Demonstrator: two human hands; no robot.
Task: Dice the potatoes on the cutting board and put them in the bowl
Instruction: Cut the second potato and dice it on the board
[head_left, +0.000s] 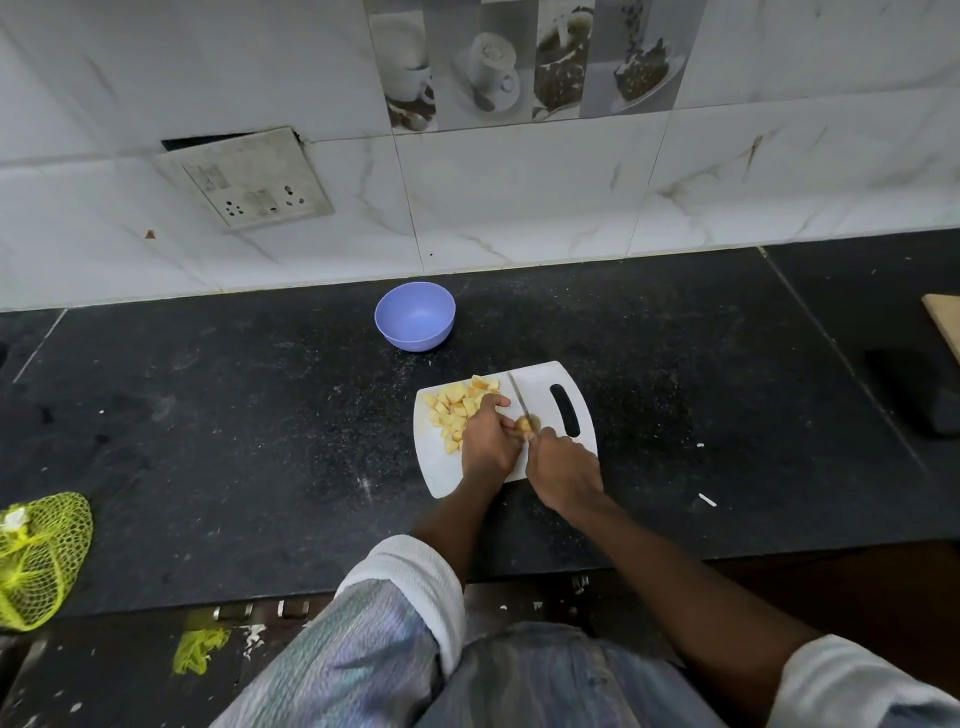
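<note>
Dicing well under way, not finished. Pile of yellow potato cubes (457, 410) lying on the left half of the white plastic cutting board (545, 387), spreading from its far edge toward the near left corner. One small potato piece (524, 425) remaining uncut near the board's middle, just right of the pile.

Left hand (485, 441) curling over that piece, fingertips pinning it down, knuckles lying partly over the cubes. Right hand (563, 470) gripping the handle of a kitchen knife (517, 397), handle hidden inside the fist; narrow blade pointing away toward the far edge of the board, passing across the pinned piece. Hands sitting close together, nearly touching around the piece. Whether the edge is already biting into the potato: too small to tell.

Lavender bowl (415, 314) standing on the black granite counter (234, 415) beyond the board's far left corner, apart from it, holding nothing visible. Transfer not yet begun.

Judging from this: most cutting done, last piece needing a few more strokes, then the whole pile needing moving into the bowl.

Off to the far left, yellow mesh bag (41, 556) lying at the counter's near edge.
</note>
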